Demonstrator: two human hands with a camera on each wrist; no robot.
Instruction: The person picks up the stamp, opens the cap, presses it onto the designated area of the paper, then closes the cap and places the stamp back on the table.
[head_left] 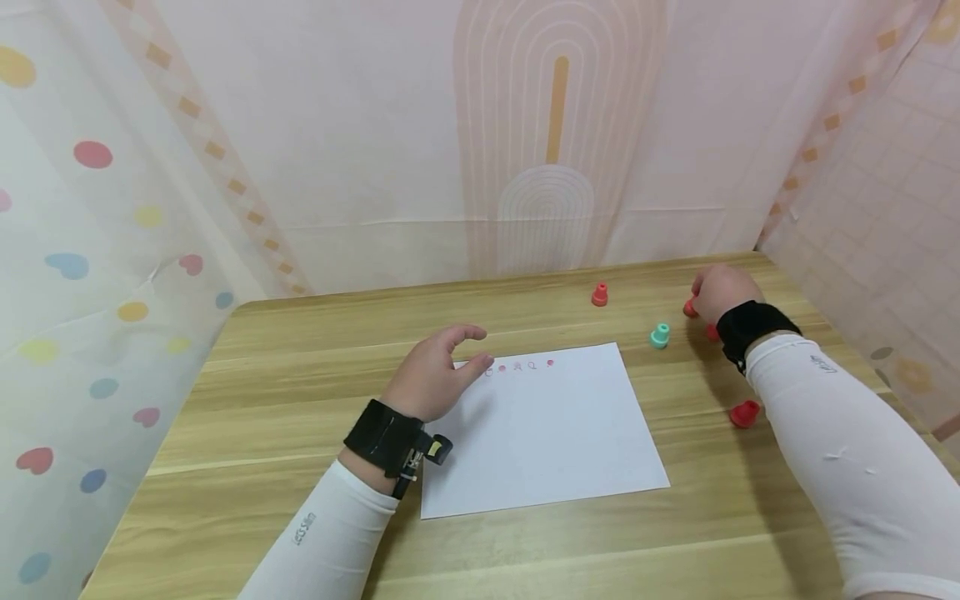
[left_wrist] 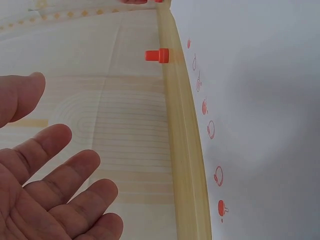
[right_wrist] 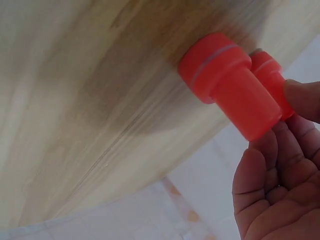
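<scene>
The right hand (head_left: 718,290) pinches a red stamp (right_wrist: 230,92) standing on the worktop (head_left: 300,350); the left hand (head_left: 435,375) rests with relaxed, spread fingers on the paper's (head_left: 547,433) edge.

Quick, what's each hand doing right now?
Left hand: open, fingers relaxed, holding nothing, by the paper.
Right hand: fingers touching a red stamp; whether they grip it cannot be told.
</scene>
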